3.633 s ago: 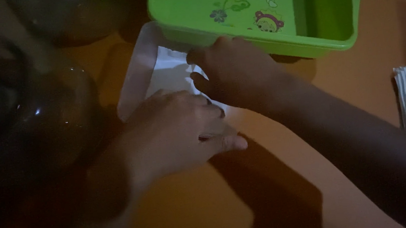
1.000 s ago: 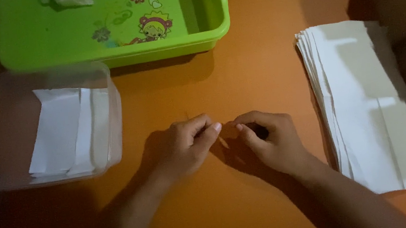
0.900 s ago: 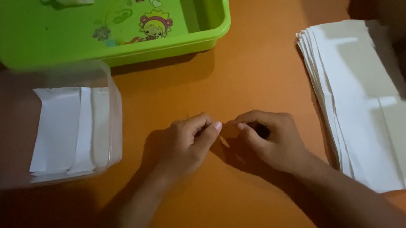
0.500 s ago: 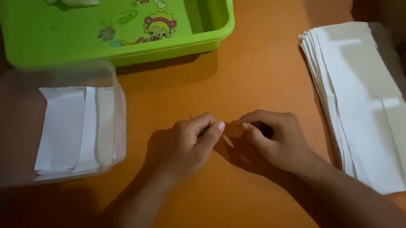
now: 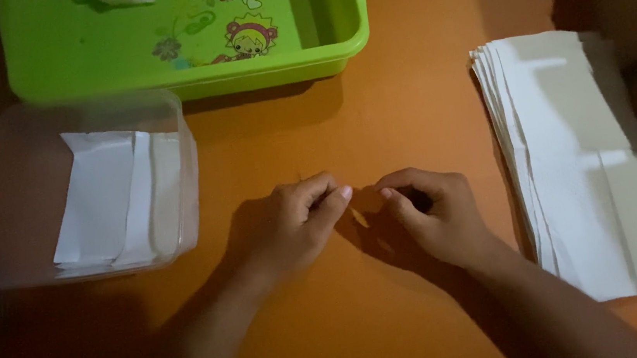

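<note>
White paper stack (image 5: 582, 169) beside right hand (image 5: 435, 218)

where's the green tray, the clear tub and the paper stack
green tray (image 5: 268, 63), head view, on its front rim
clear tub (image 5: 18, 173), head view, on its bare left floor
paper stack (image 5: 574, 170), head view, on the top sheet's middle

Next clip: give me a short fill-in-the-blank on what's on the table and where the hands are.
1. The folded white paper lies inside the clear ____.
2. The green tray sits at the ____ edge of the view.
3. The paper stack lies nearest the ____ hand.
4. The left hand and right hand rest on the ____ table.

Missing: box; top; right; orange
</note>
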